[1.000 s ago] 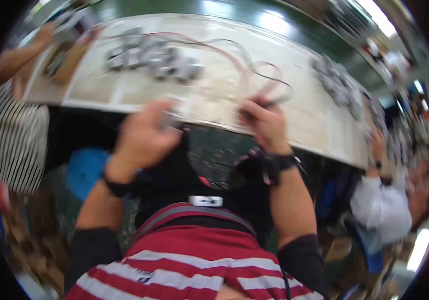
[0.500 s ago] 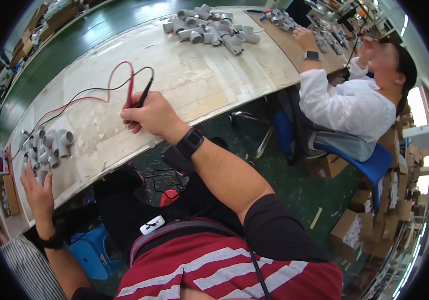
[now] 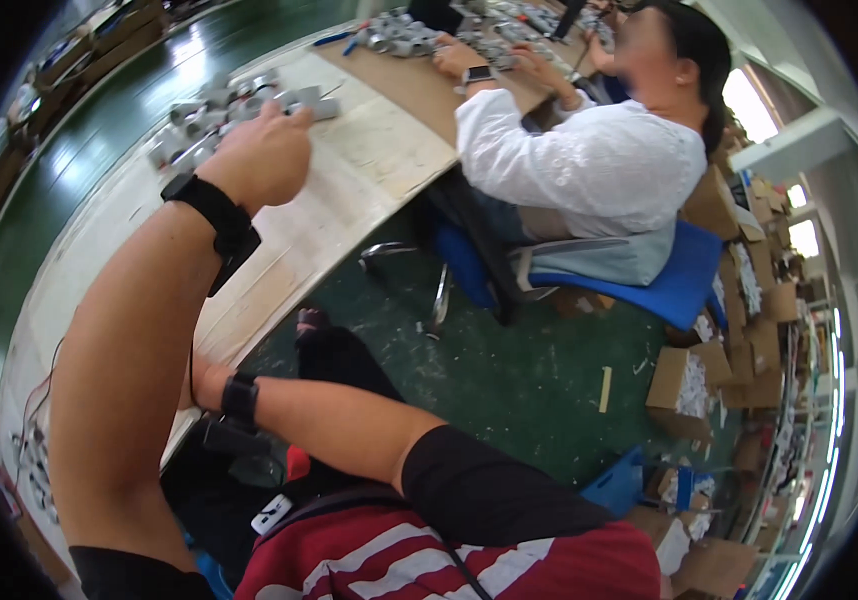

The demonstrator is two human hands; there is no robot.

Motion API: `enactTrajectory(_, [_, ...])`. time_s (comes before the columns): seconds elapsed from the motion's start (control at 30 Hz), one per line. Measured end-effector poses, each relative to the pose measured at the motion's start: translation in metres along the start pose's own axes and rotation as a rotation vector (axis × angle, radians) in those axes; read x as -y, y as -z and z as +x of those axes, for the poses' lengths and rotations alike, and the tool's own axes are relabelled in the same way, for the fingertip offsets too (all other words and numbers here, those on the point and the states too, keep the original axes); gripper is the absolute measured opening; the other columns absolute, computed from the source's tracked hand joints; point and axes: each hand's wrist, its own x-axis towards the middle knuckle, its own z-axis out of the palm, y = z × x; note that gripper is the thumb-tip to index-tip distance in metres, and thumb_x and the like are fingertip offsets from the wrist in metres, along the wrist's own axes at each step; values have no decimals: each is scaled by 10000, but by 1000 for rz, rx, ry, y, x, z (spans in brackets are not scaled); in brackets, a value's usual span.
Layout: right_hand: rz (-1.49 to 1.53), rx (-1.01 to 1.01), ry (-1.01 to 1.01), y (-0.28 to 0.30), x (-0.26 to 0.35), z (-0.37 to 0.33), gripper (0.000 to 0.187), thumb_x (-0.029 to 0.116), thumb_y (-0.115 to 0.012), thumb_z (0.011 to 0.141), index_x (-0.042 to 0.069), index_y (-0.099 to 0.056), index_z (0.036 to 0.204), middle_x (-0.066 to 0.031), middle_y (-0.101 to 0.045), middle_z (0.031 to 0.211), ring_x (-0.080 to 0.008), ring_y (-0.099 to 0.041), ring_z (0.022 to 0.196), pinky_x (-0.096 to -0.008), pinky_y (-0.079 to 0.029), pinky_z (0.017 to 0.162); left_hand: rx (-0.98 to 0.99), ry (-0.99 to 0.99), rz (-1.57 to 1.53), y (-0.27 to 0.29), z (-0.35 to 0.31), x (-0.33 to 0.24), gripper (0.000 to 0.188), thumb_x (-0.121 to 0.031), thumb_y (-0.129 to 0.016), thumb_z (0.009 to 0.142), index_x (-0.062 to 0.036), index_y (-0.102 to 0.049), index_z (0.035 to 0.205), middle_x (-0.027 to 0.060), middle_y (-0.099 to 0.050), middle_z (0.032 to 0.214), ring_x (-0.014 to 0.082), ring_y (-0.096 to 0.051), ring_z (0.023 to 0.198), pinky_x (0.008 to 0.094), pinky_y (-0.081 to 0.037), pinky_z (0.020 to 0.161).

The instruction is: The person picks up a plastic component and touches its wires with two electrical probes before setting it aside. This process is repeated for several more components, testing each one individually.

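Left grip (image 3: pixel 264 155): reaches over the bench (image 3: pixel 374 145) to the grey pipe fittings (image 3: pixel 189 112), fingers among them; whether it grasps one or is loose cannot be told.
Right grip (image 3: pixel 209 384): low at the near edge of the bench, mostly behind the left forearm (image 3: pixel 129 350); what it holds, if anything, cannot be told.
Grey pipe fittings: heaped toward the far edge, left of the brown board (image 3: pixel 389 84).
Near edge: slants from lower left to upper right, with pale bench top between it and the heap.
Far edge: curves beside a shiny green surface (image 3: pixel 139 105).
Room to the right: the brown board adjoins the pale top; a co-worker (image 3: pixel 569 150) in white sits there on a blue chair (image 3: pixel 639 285), near the bench.
Room below: green floor (image 3: pixel 509 400) opens between the near edge and cardboard boxes (image 3: pixel 664 385).
Hidden: the left fingertips are hard to separate from the fittings; the left forearm covers part of the bench.
Cut off: more grey parts (image 3: pixel 39 480) and a thin lead (image 3: pixel 44 385) at lower left run behind that forearm and into the dark rim.
Hard to make out: small pieces near the co-worker's hands.
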Motion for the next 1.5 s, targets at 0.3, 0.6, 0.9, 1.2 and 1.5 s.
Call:
enactTrajectory(0.3, [-553,-55,108,14,-11,-8,320,161,-589,1001,62,-629,1302,-143,-643,1364,-279,-588,1235,-407,-462,1035,-71,68,-174,-53,37,6,450,-17,-571,878,-83,-570,1324,261,-537,1308,454,-596,1208,492,-526,983])
enactTrajectory(0.6, [-1002,5,180,20,-15,-4,302,207,-625,967,36,-680,1210,-163,-685,1286,-303,-628,1164,-453,-484,1002,40,24,-347,-62,26,28,564,18,-714,787,-106,-572,1318,257,-517,1308,457,-589,1168,440,-505,1015])
enactTrajectory(0.9, [-1487,172,389,-16,34,0,251,185,-704,936,37,-624,1122,-139,-660,1293,-251,-635,1093,-429,-503,935,-70,25,-778,85,-138,7,702,-83,-761,816,-149,-516,1471,196,-631,1220,289,-650,1042,406,-539,903])
enactTrajectory(1.2, [-1043,-203,-351,-62,82,7,209,226,-705,912,21,-742,926,-39,-709,756,-116,-668,665,-305,-548,615,-455,87,-2212,-52,-393,62,792,-592,-578,994,-19,-419,1518,211,-600,1391,346,-609,1277,459,-527,1046])
enactTrajectory(1.5, [-882,-295,-324,-77,73,-4,153,100,-730,930,-34,-701,999,-105,-731,875,-150,-693,731,-263,-576,635,-538,422,-2181,-103,-437,74,587,-409,-560,1068,-37,-417,1499,182,-618,1329,340,-642,1208,443,-552,1029])
